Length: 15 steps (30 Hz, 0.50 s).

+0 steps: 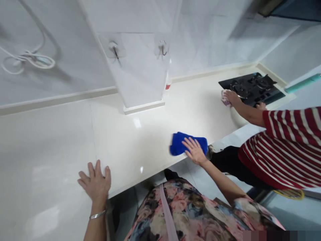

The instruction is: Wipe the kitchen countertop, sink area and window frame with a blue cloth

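Observation:
My left hand (96, 180), with a silver bracelet at the wrist, rests with fingers spread on the pale countertop (135, 154) near its front edge. Further right, my right hand (195, 150) lies flat on a folded blue cloth (178, 144), its fingers apart and pressed on top rather than wrapped round it. The cloth sits at the front edge of the counter. Nothing shows in my left hand.
A person in a red striped shirt (283, 147) stands at the right, one hand on a pinkish cloth (226, 97) beside a black gas stove (250, 87). A wall column (140, 73) with hooks juts over the counter. A red-labelled container (168, 86) stands behind it.

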Tool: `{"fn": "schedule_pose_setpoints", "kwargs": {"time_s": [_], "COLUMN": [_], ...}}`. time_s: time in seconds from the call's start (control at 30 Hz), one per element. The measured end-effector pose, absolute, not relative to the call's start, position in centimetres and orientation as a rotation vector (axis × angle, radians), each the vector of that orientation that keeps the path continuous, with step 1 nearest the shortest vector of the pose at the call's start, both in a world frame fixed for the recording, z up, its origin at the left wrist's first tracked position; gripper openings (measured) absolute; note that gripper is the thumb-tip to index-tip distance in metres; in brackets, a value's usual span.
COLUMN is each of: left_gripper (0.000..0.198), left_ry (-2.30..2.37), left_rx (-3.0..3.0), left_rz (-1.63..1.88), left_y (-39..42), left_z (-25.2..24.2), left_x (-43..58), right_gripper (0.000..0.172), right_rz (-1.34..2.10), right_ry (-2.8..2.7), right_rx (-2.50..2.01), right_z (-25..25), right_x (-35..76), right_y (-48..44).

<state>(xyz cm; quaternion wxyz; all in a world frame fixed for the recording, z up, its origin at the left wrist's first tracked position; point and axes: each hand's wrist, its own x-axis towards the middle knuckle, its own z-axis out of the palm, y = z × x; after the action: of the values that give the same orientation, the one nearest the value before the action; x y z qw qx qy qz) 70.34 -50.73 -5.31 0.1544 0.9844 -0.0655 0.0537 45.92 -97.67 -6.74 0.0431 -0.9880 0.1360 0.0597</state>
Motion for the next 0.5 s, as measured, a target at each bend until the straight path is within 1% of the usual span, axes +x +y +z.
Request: {"fn": "schedule_pose_setpoints", "kwargs": {"time_s": [0.13,0.23,0.33,0.5], "left_gripper": [0.066,0.065,0.064,0.06], "left_ry": [-0.189,-0.166,-0.118,-0.112], "left_rx": [2.808,2.827,2.859,2.863], "left_rz": [0.189,0.179,0.123,0.079], "left_y": [-50.4,-50.3,-50.4,-50.1], "left_z": [-5.9,-5.9,-5.6,-5.7], "left_x": [70.5,70.3,70.0,69.9], "right_gripper": [0.064,0.071,0.076,0.076], "right_rz": [0.025,0.009,-0.027,-0.064], "right_ry": [0.888,1.143,1.099,0.664], "right_rx": [-3.031,-2.913,-2.916,-3.047], "right_z": [-7.2,-7.6,-8.5,-9.1], "right_x": [52.2,59.1,64.5,70.2], "right_y": [-104.3,-105.8,-103.3,-93.2]}}
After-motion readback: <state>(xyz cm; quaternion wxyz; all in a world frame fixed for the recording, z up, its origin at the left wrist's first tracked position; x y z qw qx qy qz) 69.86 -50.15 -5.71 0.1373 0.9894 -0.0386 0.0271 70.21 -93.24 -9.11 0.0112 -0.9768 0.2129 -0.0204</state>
